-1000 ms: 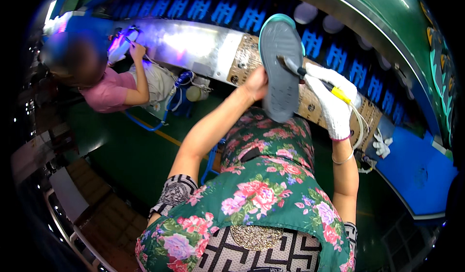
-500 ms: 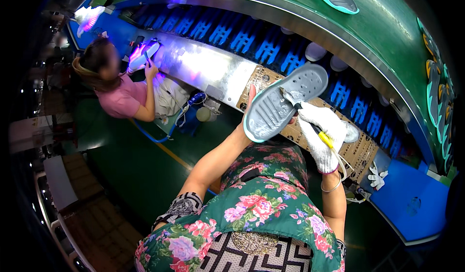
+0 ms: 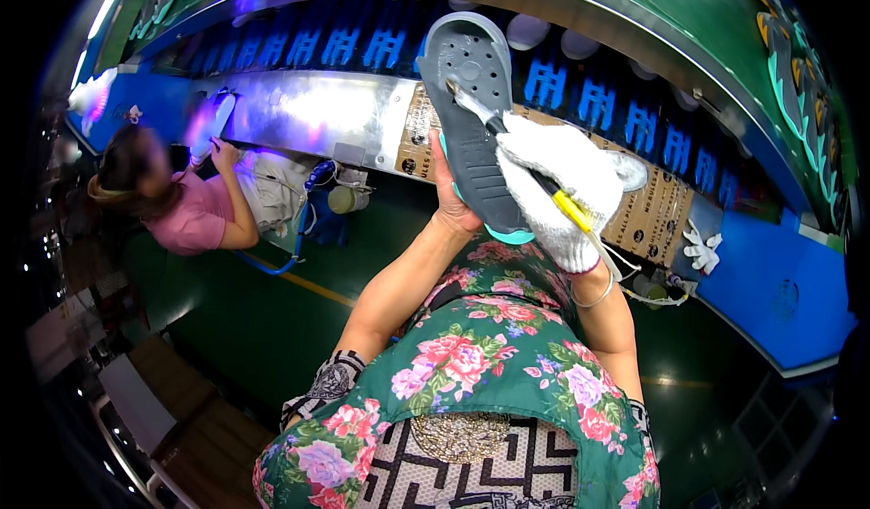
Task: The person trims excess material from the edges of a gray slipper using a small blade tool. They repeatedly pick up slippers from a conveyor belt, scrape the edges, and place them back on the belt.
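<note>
My bare left hand (image 3: 453, 192) grips a grey shoe sole (image 3: 480, 160) with a turquoise edge along its left side and near end. The sole stands nearly lengthwise before me, its holed end pointing away and its ridged end toward my body. In my right hand (image 3: 566, 178), which wears a white knit glove, is a brush (image 3: 495, 123) with a dark handle and a yellow section, a pale tube trailing from it. The brush's bristles touch or hover just over the sole near the holes. Most of my left fingers are hidden behind the sole.
Brown cardboard (image 3: 648, 210) covers part of the metal ledge (image 3: 308, 115). Behind it runs a row of blue racks (image 3: 385, 47). More soles lie on the green conveyor (image 3: 652, 24). A white glove (image 3: 702, 246) rests by a blue table (image 3: 770, 291). A co-worker (image 3: 195, 205) sits at left.
The sole has swung from a rightward slant to nearly upright and shifted left. My right hand moved left with it, and the brush tip is now among the holes. The whole view has shifted.
</note>
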{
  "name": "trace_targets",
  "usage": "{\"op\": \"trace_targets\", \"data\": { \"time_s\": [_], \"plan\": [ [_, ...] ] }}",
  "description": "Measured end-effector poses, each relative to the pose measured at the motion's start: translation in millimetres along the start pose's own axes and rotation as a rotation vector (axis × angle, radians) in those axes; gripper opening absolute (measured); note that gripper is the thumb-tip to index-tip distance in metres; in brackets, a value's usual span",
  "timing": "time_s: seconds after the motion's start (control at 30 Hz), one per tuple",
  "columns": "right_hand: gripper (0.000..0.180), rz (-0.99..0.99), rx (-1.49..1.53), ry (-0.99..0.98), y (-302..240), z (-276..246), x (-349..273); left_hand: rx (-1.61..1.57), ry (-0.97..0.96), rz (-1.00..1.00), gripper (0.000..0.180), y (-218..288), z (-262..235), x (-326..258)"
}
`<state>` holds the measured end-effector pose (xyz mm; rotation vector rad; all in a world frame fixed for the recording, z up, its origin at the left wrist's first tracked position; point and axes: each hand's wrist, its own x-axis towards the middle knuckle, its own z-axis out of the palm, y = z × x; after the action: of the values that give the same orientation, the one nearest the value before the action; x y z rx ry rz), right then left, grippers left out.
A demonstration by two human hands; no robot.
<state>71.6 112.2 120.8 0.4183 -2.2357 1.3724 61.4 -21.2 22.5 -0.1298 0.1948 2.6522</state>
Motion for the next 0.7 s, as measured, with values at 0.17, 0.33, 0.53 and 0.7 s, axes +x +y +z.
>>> {"op": "trace_targets", "data": {
  "time_s": [0.17, 0.33, 0.53, 0.7],
  "plan": [
    [0.023, -0.07, -0.225, -0.016, -2, 4, -7, 0.279, 0.159, 0.0, 0.097, -18, -2, -4],
    [0.02, 0.121, -0.022, 0.043, -6, 10, -11, 0.164, 0.026, -0.032, 0.101, -18, -3, 7],
    [0.022, -0.01, -0.166, -0.016, -5, 12, -9, 0.225, -0.031, 0.031, 0.103, -14, 4, 15],
    [0.022, 0.336, 0.325, 0.114, 5, 17, -19, 0.196, 0.002, 0.101, 0.111, -8, -8, 24]
  ]
}}
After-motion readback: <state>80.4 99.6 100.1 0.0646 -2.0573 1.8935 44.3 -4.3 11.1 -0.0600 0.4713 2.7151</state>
